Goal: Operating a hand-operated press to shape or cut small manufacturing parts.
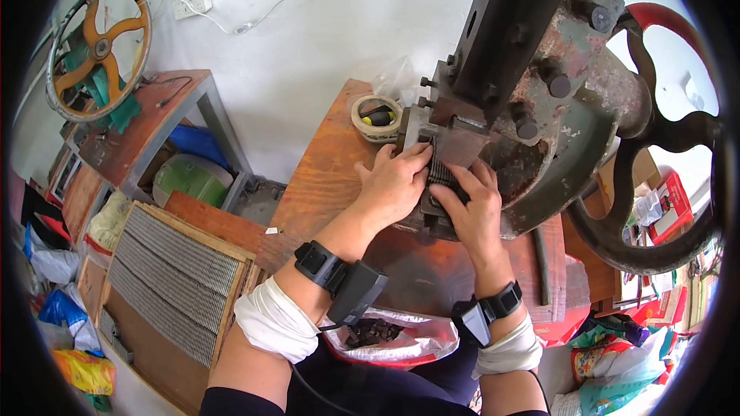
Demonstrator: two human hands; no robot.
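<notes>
A dark hand press [563,100] with a heavy ram stands at the back right of the wooden bench. Under its ram lies a ridged dark metal strip [441,172], perhaps a row of small pieces set side by side. My left hand [391,189] presses its fingers against the strip's left side, fingertips close to the press block [464,139]. From the right, my right hand [476,206] grips the same strip between thumb and fingers. The press block partly hides the strip's far end. Both wrists wear black devices with white cloth bands behind them.
On the bench [324,154], a tape roll [376,118] encloses a yellow-and-black object. The press handwheel [651,146] rises at right. Below the bench edge sits an open sack [393,339] of dark bits. A wooden tray [173,270] of metal rows stands at left, near another wheel [100,50].
</notes>
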